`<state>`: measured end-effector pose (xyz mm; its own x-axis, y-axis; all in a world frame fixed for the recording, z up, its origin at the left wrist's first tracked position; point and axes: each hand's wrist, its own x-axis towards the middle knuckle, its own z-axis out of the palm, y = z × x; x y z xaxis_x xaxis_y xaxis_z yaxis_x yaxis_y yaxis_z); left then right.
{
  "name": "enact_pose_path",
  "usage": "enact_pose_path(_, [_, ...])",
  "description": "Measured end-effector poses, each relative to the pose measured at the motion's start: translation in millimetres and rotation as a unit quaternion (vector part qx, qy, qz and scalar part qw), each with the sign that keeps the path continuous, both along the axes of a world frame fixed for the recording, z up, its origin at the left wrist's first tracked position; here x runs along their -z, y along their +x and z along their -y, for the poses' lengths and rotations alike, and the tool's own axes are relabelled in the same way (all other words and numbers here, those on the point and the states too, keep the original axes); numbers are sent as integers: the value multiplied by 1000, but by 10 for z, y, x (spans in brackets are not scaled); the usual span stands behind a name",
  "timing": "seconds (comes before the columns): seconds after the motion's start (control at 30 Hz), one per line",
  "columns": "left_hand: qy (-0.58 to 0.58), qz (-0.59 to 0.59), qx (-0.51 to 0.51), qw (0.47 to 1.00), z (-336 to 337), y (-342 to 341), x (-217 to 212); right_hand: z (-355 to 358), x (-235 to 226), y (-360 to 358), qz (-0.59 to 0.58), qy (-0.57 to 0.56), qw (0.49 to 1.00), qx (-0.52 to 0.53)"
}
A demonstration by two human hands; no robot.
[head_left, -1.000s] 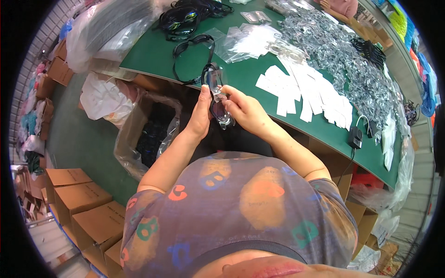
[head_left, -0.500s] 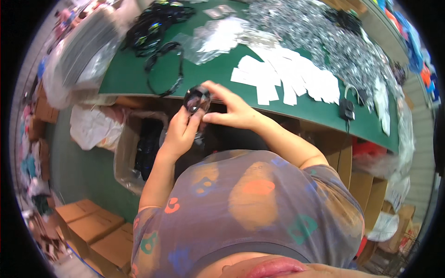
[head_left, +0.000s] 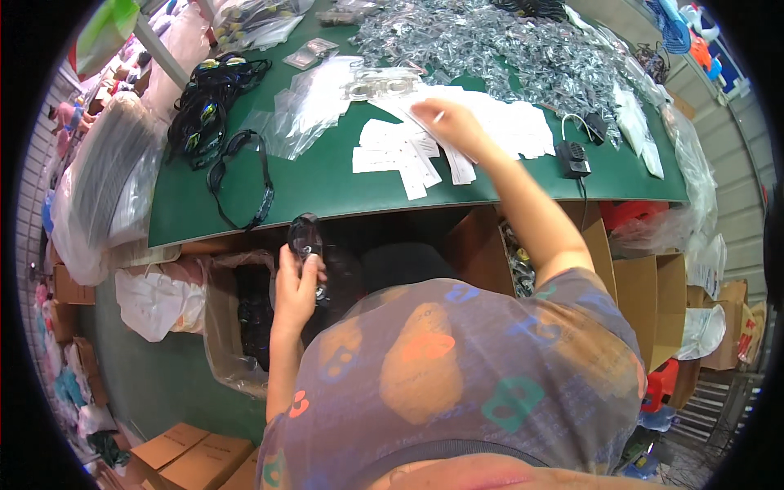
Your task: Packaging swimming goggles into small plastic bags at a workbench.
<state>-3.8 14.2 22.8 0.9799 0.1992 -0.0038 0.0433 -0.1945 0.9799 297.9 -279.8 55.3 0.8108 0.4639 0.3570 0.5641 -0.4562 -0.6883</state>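
My left hand [head_left: 296, 282] is closed around a pair of dark swim goggles [head_left: 305, 234], held just off the table's near edge. Over the table, my right hand [head_left: 451, 126] is on the fanned-out white paper slips [head_left: 382, 159]. Its fingers are blurred, with a bit of white showing between them. Another pair of dark goggles [head_left: 216, 175] lies with its strap in a loop at the table's left. Beyond it is a heap of black goggles [head_left: 196, 122] with shiny lenses. Clear plastic bags [head_left: 298, 122] lie between that heap and the slips.
Small clear packets [head_left: 547, 65] spread across the back of the green table [head_left: 318, 184]. A black adapter [head_left: 573, 159] with a cord sits near the right edge. Below are a plastic-lined box [head_left: 224, 327] of dark items at left and open cartons [head_left: 641, 302] at right.
My right hand has left the goggles and moved forward and right onto the paper slips. My left hand, still holding the goggles, has moved lower and slightly left. The whole view has shifted.
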Motion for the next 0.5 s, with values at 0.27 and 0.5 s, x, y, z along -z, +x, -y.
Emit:
enact_pose_path(0.27, [-355,-115,1,928,323,87,37,530,88,1444,210,-384,889,134])
enact_pose_path(0.5, [-406,-175,9,897,327,38,162,598,26,1414,284,-170,932,150])
